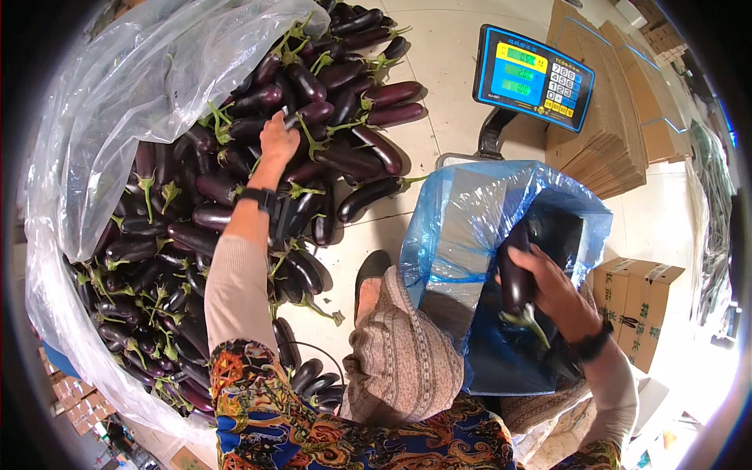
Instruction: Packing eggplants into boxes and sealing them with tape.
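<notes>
A large heap of dark purple eggplants [211, 188] with green stems spreads across the floor on the left. My left hand [280, 142] is over the upper part of this heap, its fingers drawn together among the eggplants. A small pale glint shows by its fingertips, and I cannot make out what they hold. My right hand [548, 286] is wrapped round one eggplant [516, 274], whose green stem points toward me. That eggplant is over the opening of a box lined with a blue plastic bag [439, 243]. Inside, the lower part of the box is dark.
Clear plastic sheeting [157, 102] drapes over the heap's far left. Beyond the lined box stands a digital scale display [533, 77]. Flattened cardboard [595, 110] leans at the right, above a closed carton [636, 301]. My shoe [371, 282] is between heap and box.
</notes>
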### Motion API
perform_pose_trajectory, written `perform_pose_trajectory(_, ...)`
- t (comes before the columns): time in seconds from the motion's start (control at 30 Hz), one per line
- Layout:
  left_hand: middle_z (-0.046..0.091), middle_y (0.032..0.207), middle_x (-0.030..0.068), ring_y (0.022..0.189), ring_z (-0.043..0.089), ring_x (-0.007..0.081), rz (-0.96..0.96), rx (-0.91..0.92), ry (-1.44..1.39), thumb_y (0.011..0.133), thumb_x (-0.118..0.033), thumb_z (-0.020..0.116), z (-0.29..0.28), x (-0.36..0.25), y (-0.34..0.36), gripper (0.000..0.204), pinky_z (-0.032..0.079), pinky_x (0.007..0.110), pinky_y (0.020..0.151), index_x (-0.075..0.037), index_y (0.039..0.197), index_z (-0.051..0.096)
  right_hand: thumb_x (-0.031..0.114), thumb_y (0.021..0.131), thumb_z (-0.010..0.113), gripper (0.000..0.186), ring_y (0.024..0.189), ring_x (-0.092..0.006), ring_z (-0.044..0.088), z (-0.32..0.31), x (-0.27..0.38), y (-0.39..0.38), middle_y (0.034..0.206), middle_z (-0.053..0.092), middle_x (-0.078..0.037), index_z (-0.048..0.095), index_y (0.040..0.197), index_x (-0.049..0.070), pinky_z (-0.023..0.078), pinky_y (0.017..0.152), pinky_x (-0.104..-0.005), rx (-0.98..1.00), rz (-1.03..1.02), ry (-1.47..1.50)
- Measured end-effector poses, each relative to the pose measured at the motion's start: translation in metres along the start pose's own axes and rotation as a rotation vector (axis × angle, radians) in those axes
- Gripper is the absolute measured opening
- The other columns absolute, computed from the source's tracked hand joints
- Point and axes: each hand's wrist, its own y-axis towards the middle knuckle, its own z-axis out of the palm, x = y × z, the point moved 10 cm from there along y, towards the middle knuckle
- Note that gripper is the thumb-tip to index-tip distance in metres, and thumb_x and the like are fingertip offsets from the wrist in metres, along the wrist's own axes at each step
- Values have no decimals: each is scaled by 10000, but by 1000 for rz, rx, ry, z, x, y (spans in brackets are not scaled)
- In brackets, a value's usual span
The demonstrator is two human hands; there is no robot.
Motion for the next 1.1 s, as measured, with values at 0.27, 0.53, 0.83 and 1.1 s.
perform_pose_trajectory(0.27,519,1288,147,1219,471,383,-312,406,265,790,-238,624,65,22,10,516,425,527,968,-176,1288,508,215,887,576,356,1020,-300,590,-92,-118,153,1132,582,-201,552,1187,25,480,892,-391,-442,-328,-1368)
perform_pose_trajectory(0.53,608,1087,265,1039,587,427,-219,180,-23,653,-342,788,12,13,12,665,476,419,911,4,1148,511,230,861,594,327,990,-351,597,-103,-133,184,1087,596,-243,596,1108,16,477,896,-440,-408,-339,-1443)
perform_pose_trajectory(0.83,562,985,148,877,548,262,72,-173,-759,744,-269,724,-155,-203,-80,528,458,385,781,0,1154,526,250,878,579,330,932,-246,632,32,81,6,1086,622,-165,618,1061,-21,505,815,-347,-48,-488,-914)
perform_pose_trajectory(1.1,536,1157,209,1078,524,344,707,355,-1081,797,-181,655,-153,-325,-193,512,448,424,918,11,1247,505,277,952,571,367,999,-153,590,30,76,-40,1065,632,-77,554,1208,14,459,897,-295,-184,-482,151)
